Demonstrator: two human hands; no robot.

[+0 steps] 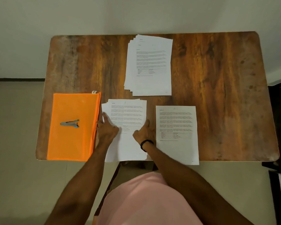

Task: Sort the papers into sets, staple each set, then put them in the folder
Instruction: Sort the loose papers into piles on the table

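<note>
At the near edge of the table (225, 78), right in front of the person, both hands are lying on a loosely squared stack of papers (128, 111). The left hand (106, 129) is resting flat on the stack's left side, fingers spread and straight, forefinger reaching towards the left margin and gripping nothing. The right hand (144, 133), with a dark wristband (145, 143) behind it, is pressing on the stack's right side with one finger stretched towards the edge. Its other fingers are tucked under, and I cannot tell whether they are pinching a sheet. Just left of the left hand, the orange folder (71, 143) is lying flat with the stapler (70, 123) sitting on top. Just right of the right hand, a single sheet (177, 148) is overhanging the table's front edge. Beyond the hands, a second fanned pile (150, 62) is lying near the far edge.
</note>
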